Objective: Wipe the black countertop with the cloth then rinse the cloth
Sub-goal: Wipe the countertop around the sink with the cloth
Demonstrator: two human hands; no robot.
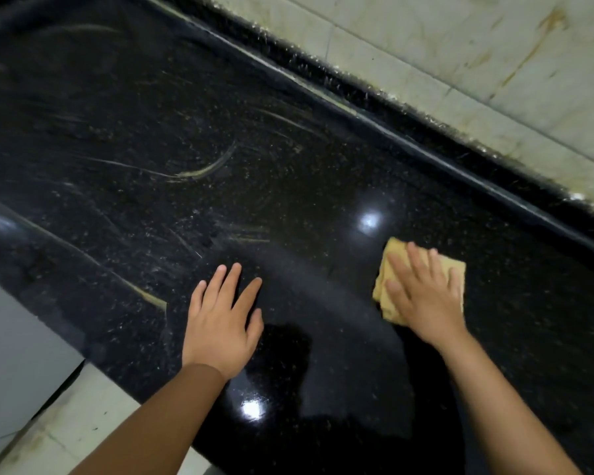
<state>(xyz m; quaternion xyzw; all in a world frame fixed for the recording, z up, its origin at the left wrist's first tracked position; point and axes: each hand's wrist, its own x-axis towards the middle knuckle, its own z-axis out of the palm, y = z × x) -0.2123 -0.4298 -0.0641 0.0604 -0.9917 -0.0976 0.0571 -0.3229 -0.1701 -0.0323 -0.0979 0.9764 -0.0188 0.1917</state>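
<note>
The black speckled countertop (254, 166) fills most of the view, streaked with pale smears and dust across its left and middle. A folded yellow cloth (395, 252) lies flat on it at the right. My right hand (422, 296) presses down on the cloth with straight, spread fingers. My left hand (223, 320) rests flat on the bare counter to the left of the cloth, fingers straight, holding nothing. The patch of counter around and below my hands looks glossy and reflects two light spots.
A stained, pale tiled wall (460, 56) runs along the counter's far edge behind a raised black lip (374, 111). The counter's front edge (93, 341) drops to a pale tiled floor (66, 423) at lower left. No sink or tap shows.
</note>
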